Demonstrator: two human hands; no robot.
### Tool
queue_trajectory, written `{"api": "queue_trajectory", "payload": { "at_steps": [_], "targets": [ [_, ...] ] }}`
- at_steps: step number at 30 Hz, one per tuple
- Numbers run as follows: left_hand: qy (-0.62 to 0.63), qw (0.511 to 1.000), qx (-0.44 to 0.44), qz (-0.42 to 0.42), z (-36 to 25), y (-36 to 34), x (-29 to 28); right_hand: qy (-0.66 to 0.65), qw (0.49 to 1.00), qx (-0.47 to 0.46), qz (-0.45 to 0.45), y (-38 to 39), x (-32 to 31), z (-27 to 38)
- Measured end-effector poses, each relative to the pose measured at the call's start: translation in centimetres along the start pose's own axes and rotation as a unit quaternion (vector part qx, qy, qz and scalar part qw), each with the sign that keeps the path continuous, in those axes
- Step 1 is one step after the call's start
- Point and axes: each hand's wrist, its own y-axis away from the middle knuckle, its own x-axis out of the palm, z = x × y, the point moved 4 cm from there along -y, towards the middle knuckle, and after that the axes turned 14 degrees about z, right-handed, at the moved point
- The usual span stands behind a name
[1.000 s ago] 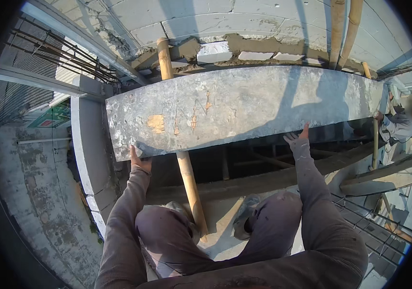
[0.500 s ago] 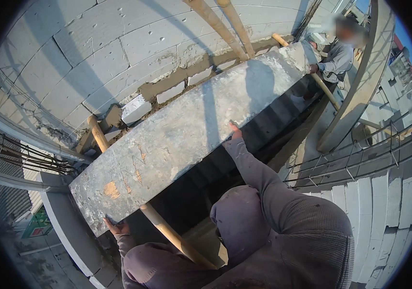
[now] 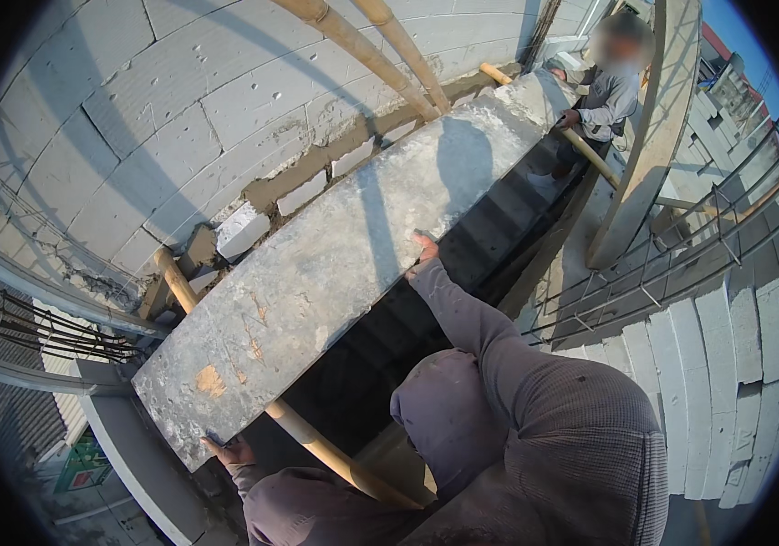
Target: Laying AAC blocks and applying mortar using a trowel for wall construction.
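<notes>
A long cement-stained board, grey with patches of bare wood, slants from my near left to the far right. It lies over bamboo poles, one of them a pole coming out from under its near edge. My left hand is at the near left corner, thumb on the top face and the other fingers mostly hidden. Farther along the same edge, my right hand grips the board, its fingers partly out of sight beneath. A co-worker in a grey top has a hand at the far end.
A pale block wall rises behind the board, with slanting bamboo poles against it. A dark gap with steps drops beside the near edge. To the right stand an upright post, steel rebar and stacked pale blocks.
The whole view has turned slightly, so the wall, board and co-worker sit differently in the picture. Both hands keep their places on the board, which has barely moved against the poles, if at all.
</notes>
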Motion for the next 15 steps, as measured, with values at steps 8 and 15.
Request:
{"api": "queue_trajectory", "payload": {
  "at_steps": [8,15],
  "targets": [
    [-0.008,1.0,0.007,0.012,-0.3,0.4,-0.5,0.007,0.997,-0.073,0.027,1.8,2.3,-0.6],
    [-0.013,1.0,0.005,-0.003,0.0,0.4,-0.4,-0.017,0.999,-0.03,0.027,1.2,1.1,-0.5]
  ]
}}
